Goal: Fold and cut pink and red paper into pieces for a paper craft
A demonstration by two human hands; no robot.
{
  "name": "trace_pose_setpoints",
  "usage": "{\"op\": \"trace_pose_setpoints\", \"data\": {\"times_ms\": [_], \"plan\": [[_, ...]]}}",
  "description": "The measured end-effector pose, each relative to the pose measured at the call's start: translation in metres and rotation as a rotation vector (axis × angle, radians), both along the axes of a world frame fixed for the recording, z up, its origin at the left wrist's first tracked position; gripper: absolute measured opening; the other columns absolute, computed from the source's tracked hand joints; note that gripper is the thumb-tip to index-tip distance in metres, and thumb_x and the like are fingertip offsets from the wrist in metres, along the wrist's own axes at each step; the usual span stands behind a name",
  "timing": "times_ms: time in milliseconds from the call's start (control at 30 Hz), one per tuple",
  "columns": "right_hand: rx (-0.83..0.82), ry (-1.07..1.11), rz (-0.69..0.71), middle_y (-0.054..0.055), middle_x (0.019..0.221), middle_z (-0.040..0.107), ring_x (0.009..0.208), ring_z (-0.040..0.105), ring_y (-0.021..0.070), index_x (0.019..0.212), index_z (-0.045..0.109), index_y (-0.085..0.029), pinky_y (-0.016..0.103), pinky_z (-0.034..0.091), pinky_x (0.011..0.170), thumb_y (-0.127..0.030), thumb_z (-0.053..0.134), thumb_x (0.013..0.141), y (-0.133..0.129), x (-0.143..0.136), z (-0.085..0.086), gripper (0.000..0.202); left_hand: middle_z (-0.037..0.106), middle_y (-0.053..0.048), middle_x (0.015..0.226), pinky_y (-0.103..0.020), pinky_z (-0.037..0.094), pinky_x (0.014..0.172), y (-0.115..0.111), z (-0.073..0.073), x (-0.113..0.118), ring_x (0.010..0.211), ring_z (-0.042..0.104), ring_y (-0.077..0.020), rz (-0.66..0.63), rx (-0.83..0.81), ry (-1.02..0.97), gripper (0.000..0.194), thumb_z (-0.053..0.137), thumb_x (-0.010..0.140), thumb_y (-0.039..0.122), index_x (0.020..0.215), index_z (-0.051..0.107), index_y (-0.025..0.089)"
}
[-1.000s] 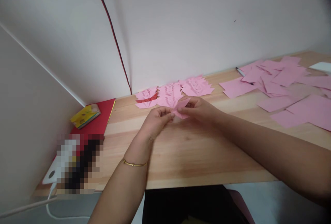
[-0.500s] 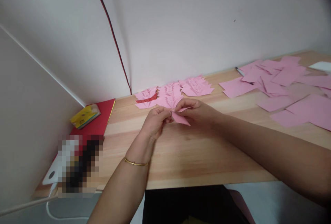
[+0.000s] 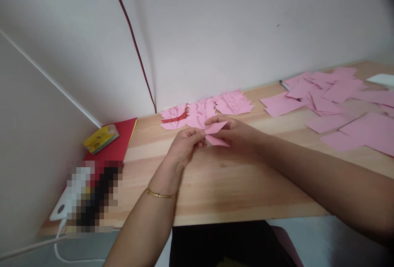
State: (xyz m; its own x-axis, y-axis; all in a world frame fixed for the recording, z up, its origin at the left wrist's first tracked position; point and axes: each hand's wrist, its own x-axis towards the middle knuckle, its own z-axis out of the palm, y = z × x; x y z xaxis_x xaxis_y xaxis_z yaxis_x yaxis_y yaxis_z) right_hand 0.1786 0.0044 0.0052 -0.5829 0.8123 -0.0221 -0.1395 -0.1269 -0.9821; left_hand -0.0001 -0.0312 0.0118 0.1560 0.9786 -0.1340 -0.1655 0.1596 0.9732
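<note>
Between my two hands, above the wooden table (image 3: 215,189), is a small folded piece of pink paper (image 3: 218,127) with two flaps spread apart. My left hand (image 3: 186,143) pinches its left end between thumb and fingers. My right hand (image 3: 232,131) grips it from the right, with the index finger curled behind the upper flap; the thumb is partly hidden by the paper. Just beyond my hands lie rows of folded pink paper pieces (image 3: 201,109), with a red strip (image 3: 174,117) among the left ones.
Loose pink sheets (image 3: 344,90) are heaped at the right, with a pen (image 3: 285,85) sticking out. On the left, a yellow packet (image 3: 101,137) rests on a red folder (image 3: 126,137), near a white power strip (image 3: 60,209). A dark red cable (image 3: 135,41) runs down the wall.
The upper flap of the pink paper has lifted and now shows broadly, so the two flaps stand apart. My right thumb has shifted behind the paper. My left hand has hardly moved.
</note>
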Motion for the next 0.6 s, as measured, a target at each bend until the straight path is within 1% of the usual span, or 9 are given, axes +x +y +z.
{"op": "trace_pose_setpoints", "data": {"times_ms": [67, 133, 167, 267, 333, 400, 467, 533, 600], "plan": [[-0.034, 0.034, 0.031, -0.001, 0.077, 0.064, 0.067, 0.058, 0.0129, 0.096, 0.061, -0.022, 0.024, 0.043, 0.060, -0.029, 0.068, 0.070, -0.001, -0.002, 0.002, 0.029, 0.053, 0.002, 0.053, -0.024, 0.038, 0.060, 0.001, 0.000, 0.000, 0.052, 0.047, -0.0080, 0.050, 0.039, 0.033, 0.019, 0.069, 0.067, 0.027, 0.061, 0.057, 0.014], [0.000, -0.038, 0.047, -0.001, 0.070, 0.061, 0.062, 0.054, 0.0125, 0.083, 0.061, -0.019, 0.024, 0.041, 0.057, -0.031, 0.065, 0.070, -0.002, -0.002, 0.005, 0.018, 0.052, 0.002, 0.054, -0.023, 0.037, 0.058, 0.001, 0.000, 0.001, 0.053, 0.047, -0.0082, 0.100, 0.083, 0.108, 0.018, 0.068, 0.068, 0.027, 0.061, 0.056, 0.014], [0.029, -0.115, 0.037, -0.001, 0.065, 0.057, 0.058, 0.050, 0.0118, 0.075, 0.060, -0.018, 0.024, 0.038, 0.054, -0.034, 0.064, 0.071, -0.003, -0.002, 0.006, 0.017, 0.053, 0.002, 0.055, -0.023, 0.035, 0.057, 0.001, 0.000, 0.001, 0.054, 0.046, -0.0083, 0.117, 0.108, 0.163, 0.019, 0.067, 0.069, 0.028, 0.062, 0.056, 0.014], [0.129, -0.348, -0.030, -0.004, 0.051, 0.043, 0.048, 0.037, 0.0092, 0.059, 0.050, -0.018, 0.024, 0.029, 0.047, -0.044, 0.060, 0.075, -0.005, 0.001, 0.011, 0.032, 0.052, 0.002, 0.058, -0.022, 0.032, 0.054, 0.000, 0.000, 0.000, 0.055, 0.043, -0.0083, 0.135, 0.186, 0.373, 0.021, 0.064, 0.073, 0.032, 0.064, 0.056, 0.015], [0.205, -0.418, -0.060, -0.005, 0.049, 0.038, 0.047, 0.033, 0.0082, 0.054, 0.044, -0.018, 0.025, 0.026, 0.047, -0.045, 0.058, 0.076, -0.007, 0.003, 0.013, 0.038, 0.050, 0.003, 0.059, -0.023, 0.032, 0.054, -0.001, 0.001, 0.001, 0.055, 0.042, -0.0088, 0.134, 0.230, 0.475, 0.022, 0.061, 0.075, 0.034, 0.065, 0.056, 0.015], [0.279, -0.434, -0.075, -0.005, 0.051, 0.037, 0.048, 0.032, 0.0081, 0.054, 0.042, -0.018, 0.025, 0.025, 0.049, -0.044, 0.056, 0.077, -0.007, 0.003, 0.014, 0.038, 0.050, 0.003, 0.060, -0.023, 0.033, 0.056, -0.002, 0.002, 0.001, 0.057, 0.043, -0.0095, 0.110, 0.254, 0.523, 0.023, 0.060, 0.077, 0.035, 0.066, 0.056, 0.015], [0.342, -0.432, -0.075, -0.004, 0.054, 0.039, 0.051, 0.034, 0.0086, 0.055, 0.043, -0.018, 0.025, 0.026, 0.050, -0.042, 0.055, 0.077, -0.005, 0.003, 0.012, 0.035, 0.051, 0.002, 0.063, -0.023, 0.033, 0.057, -0.003, 0.002, 0.001, 0.058, 0.043, -0.0096, 0.056, 0.251, 0.540, 0.023, 0.059, 0.078, 0.036, 0.069, 0.057, 0.016], [0.392, -0.414, -0.048, -0.004, 0.056, 0.042, 0.053, 0.037, 0.0091, 0.058, 0.046, -0.018, 0.024, 0.027, 0.051, -0.039, 0.054, 0.078, -0.004, 0.003, 0.010, 0.030, 0.051, 0.002, 0.064, -0.023, 0.031, 0.054, -0.003, 0.002, 0.002, 0.057, 0.042, -0.0091, -0.012, 0.215, 0.530, 0.023, 0.060, 0.078, 0.039, 0.073, 0.058, 0.016], [0.444, -0.387, 0.010, -0.004, 0.057, 0.043, 0.054, 0.039, 0.0094, 0.059, 0.047, -0.018, 0.024, 0.028, 0.052, -0.035, 0.053, 0.078, -0.003, 0.002, 0.007, 0.026, 0.050, 0.003, 0.063, -0.022, 0.028, 0.052, -0.003, 0.002, 0.002, 0.055, 0.039, -0.0084, -0.050, 0.176, 0.508, 0.024, 0.061, 0.077, 0.040, 0.074, 0.056, 0.016]]}}
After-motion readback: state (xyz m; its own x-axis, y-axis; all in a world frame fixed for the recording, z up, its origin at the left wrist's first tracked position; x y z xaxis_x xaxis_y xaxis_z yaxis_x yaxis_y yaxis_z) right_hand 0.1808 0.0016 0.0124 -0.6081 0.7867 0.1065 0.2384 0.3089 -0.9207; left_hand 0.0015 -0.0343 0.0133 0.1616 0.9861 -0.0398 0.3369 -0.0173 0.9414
